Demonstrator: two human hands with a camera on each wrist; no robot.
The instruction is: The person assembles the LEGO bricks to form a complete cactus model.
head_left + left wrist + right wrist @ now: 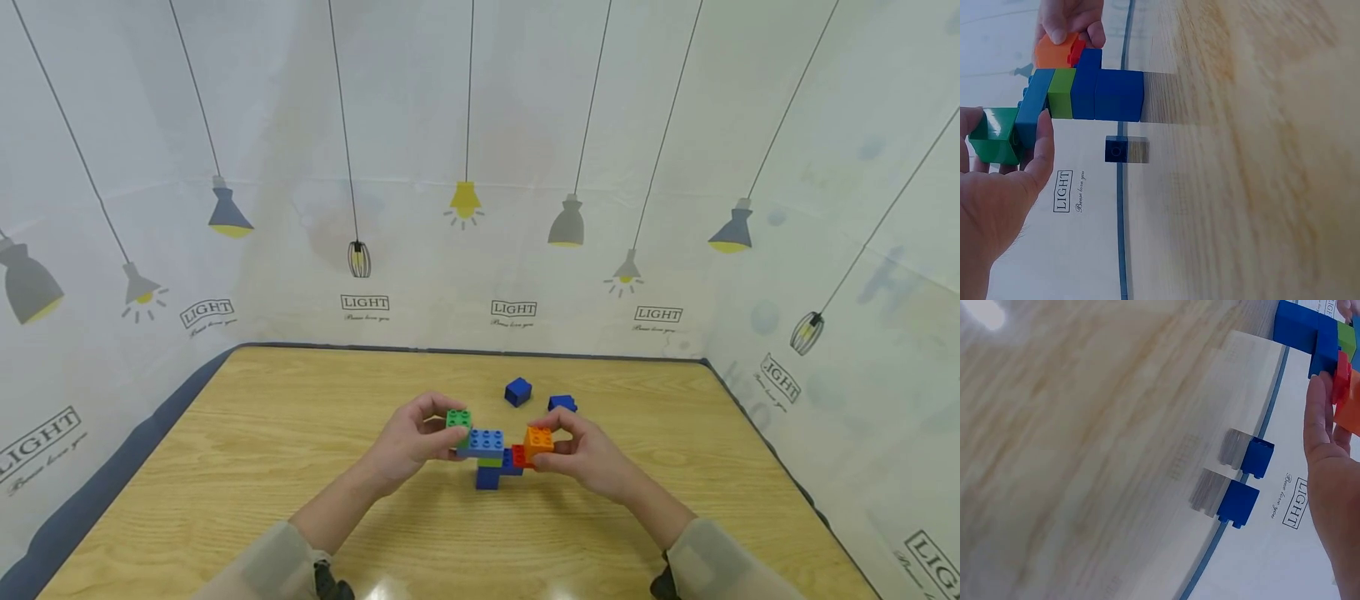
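A small tower of toy building bricks stands on the table between my hands. Its base is a dark blue brick [487, 477], with another dark blue brick [1087, 87] above that juts to the right. A lime green brick [1061, 94] comes over these, topped by a light blue brick [486, 442] reaching left. My left hand [408, 442] pinches a green brick [458, 418] at the light blue brick's left end, one finger along the light blue side. On the right, my right hand [592, 457] grips an orange brick [538, 442] above a red brick [519, 457].
Two loose dark blue bricks, one [517, 392] behind the tower and one [562, 403] just beyond my right hand, lie on the wooden table [300, 417]. A white cloth [420, 250] printed with lamps surrounds the table's back and sides.
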